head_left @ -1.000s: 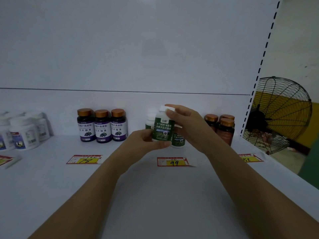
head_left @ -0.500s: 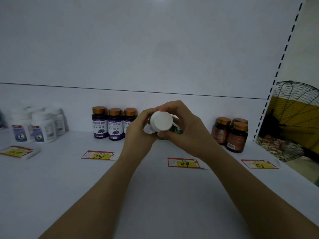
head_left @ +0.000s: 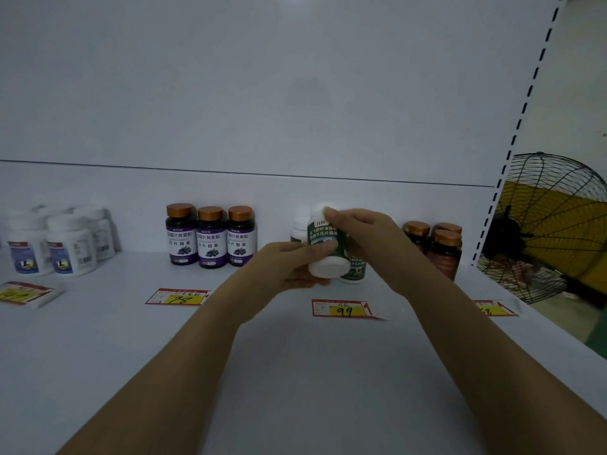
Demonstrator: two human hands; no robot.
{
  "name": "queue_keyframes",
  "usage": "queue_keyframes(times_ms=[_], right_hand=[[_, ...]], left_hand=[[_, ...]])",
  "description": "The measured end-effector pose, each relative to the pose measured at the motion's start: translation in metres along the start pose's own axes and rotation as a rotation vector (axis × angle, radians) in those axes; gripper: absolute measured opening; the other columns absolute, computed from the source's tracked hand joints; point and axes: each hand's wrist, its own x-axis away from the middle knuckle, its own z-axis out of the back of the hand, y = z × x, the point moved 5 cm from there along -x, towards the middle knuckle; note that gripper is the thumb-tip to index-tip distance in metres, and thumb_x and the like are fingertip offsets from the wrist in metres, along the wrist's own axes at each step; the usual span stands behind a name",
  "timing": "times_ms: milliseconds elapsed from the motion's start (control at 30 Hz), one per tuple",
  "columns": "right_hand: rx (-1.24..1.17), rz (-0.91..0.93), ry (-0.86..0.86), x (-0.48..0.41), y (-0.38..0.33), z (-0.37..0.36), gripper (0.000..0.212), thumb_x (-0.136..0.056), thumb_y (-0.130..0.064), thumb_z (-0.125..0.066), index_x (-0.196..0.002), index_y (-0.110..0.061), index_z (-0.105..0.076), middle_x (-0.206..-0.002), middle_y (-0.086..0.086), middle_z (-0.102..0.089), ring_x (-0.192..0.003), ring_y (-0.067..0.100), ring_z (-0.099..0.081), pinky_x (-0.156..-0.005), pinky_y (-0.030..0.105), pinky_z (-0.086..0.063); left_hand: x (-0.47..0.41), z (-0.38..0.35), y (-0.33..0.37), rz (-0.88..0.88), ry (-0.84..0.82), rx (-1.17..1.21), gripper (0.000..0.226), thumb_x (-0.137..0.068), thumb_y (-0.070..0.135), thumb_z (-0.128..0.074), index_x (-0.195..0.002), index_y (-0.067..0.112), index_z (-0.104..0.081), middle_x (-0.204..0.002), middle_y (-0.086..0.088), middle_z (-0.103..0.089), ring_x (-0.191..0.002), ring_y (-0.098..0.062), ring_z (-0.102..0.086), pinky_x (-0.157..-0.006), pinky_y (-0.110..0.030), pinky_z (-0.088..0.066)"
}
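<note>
Item: green-labelled white supplement bottle (head_left: 323,239), held above the shelf (head_left: 295,372) behind the 99 price tag (head_left: 341,309), tilted base-forward. Left hand (head_left: 285,266) grips its lower body; right hand (head_left: 364,233) pinches the cap end. Step: inspection, apparently. Next move calls for righting it beside the matching bottle (head_left: 354,269).

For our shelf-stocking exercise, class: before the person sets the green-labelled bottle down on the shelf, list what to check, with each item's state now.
1. Left hand grips the green-labelled bottle near its base: ok.
2. Right hand holds its top: ok.
3. Bottle upright: not ok, tilted, base toward the camera.
4. Cap tight: cannot tell, fingers cover it.
5. Matching bottles stand behind the 99 price tag: ok.
6. Bare shelf in front of them: ok.
</note>
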Motion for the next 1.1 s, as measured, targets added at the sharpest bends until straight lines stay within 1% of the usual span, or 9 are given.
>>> queue_keyframes(times_ms=[133, 333, 500, 600, 733, 867, 933, 1033, 1100], right_hand=[[-0.063, -0.24, -0.045, -0.001, 0.018, -0.004, 0.052, -0.08, -0.049, -0.067, -0.106, -0.004, -0.067, -0.096, 0.013, -0.073, -0.089, 0.025, -0.07, -0.081, 0.033, -0.057], [-0.15, -0.261, -0.127, 0.004, 0.018, -0.006, 0.039, -0.088, -0.04, -0.062, -0.106, -0.006, -0.066, -0.08, 0.006, -0.072, -0.068, 0.013, -0.069, -0.058, 0.021, -0.053], [-0.139, -0.27, -0.114, 0.005, 0.016, -0.005, 0.043, -0.086, -0.04, -0.063, -0.109, -0.004, -0.065, -0.085, 0.009, -0.072, -0.07, 0.014, -0.069, -0.058, 0.02, -0.052], [-0.116, -0.27, -0.097, 0.003, 0.016, -0.004, 0.04, -0.086, -0.038, -0.065, -0.108, -0.004, -0.066, -0.094, 0.012, -0.073, -0.081, 0.02, -0.07, -0.07, 0.027, -0.057], [0.094, -0.161, -0.109, 0.003, 0.001, 0.001, 0.039, -0.086, -0.043, -0.062, -0.111, -0.013, -0.063, -0.103, 0.005, -0.071, -0.096, 0.022, -0.068, -0.088, 0.035, -0.055], [0.489, 0.035, 0.01, 0.01, -0.021, 0.006, 0.04, -0.084, -0.047, -0.064, -0.116, -0.023, -0.06, -0.104, -0.006, -0.065, -0.093, 0.01, -0.062, -0.077, 0.022, -0.051], [0.601, 0.12, 0.065, 0.011, -0.03, 0.01, 0.042, -0.085, -0.044, -0.063, -0.12, -0.021, -0.06, -0.108, -0.004, -0.065, -0.093, 0.01, -0.061, -0.074, 0.019, -0.049], [0.532, 0.159, 0.172, 0.006, -0.051, 0.034, 0.044, -0.087, -0.04, -0.062, -0.125, -0.019, -0.059, -0.113, 0.0, -0.064, -0.097, 0.014, -0.061, -0.071, 0.016, -0.044], [0.458, 0.184, 0.28, -0.005, -0.067, 0.06, 0.044, -0.086, -0.038, -0.065, -0.125, -0.017, -0.06, -0.116, 0.002, -0.062, -0.102, 0.018, -0.061, -0.082, 0.026, -0.05]], left_hand=[[0.002, -0.001, -0.01, 0.164, -0.023, 0.01, 0.057, -0.062, 0.055, -0.063, -0.1, 0.012, -0.067, -0.09, -0.012, -0.074, -0.081, -0.021, -0.072, -0.077, -0.029, -0.054], [0.003, 0.0, -0.012, 0.188, -0.03, -0.002, 0.059, -0.066, 0.057, -0.061, -0.104, 0.013, -0.067, -0.093, -0.013, -0.074, -0.081, -0.022, -0.071, -0.081, -0.031, -0.054], [0.003, 0.001, -0.012, 0.176, -0.027, -0.012, 0.058, -0.066, 0.055, -0.062, -0.104, 0.012, -0.067, -0.094, -0.013, -0.074, -0.084, -0.023, -0.071, -0.084, -0.032, -0.054], [0.002, 0.0, -0.011, 0.171, -0.027, -0.013, 0.057, -0.065, 0.051, -0.065, -0.108, 0.012, -0.065, -0.095, -0.012, -0.074, -0.088, -0.024, -0.071, -0.086, -0.032, -0.054], [-0.002, 0.002, -0.007, 0.088, 0.057, -0.151, 0.041, -0.072, 0.034, -0.074, -0.107, 0.014, -0.067, -0.097, -0.002, -0.074, -0.094, -0.018, -0.069, -0.089, -0.03, -0.053], [-0.001, -0.005, -0.001, -0.074, 0.096, -0.433, 0.036, -0.078, 0.029, -0.073, -0.112, 0.025, -0.063, -0.099, 0.014, -0.068, -0.092, 0.002, -0.063, -0.074, -0.011, -0.045], [0.0, -0.005, 0.0, -0.131, 0.116, -0.494, 0.041, -0.078, 0.034, -0.072, -0.116, 0.025, -0.06, -0.103, 0.014, -0.065, -0.096, 0.001, -0.061, -0.08, -0.012, -0.045], [0.0, -0.003, -0.004, -0.139, 0.149, -0.585, 0.051, -0.083, 0.046, -0.064, -0.128, 0.026, -0.052, -0.126, 0.009, -0.058, -0.11, -0.002, -0.053, -0.096, -0.021, -0.04], [-0.001, 0.0, -0.013, -0.066, 0.163, -0.752, 0.057, -0.09, 0.048, -0.053, -0.14, 0.022, -0.04, -0.142, 0.005, -0.044, -0.124, -0.009, -0.044, -0.1, -0.024, -0.033]])
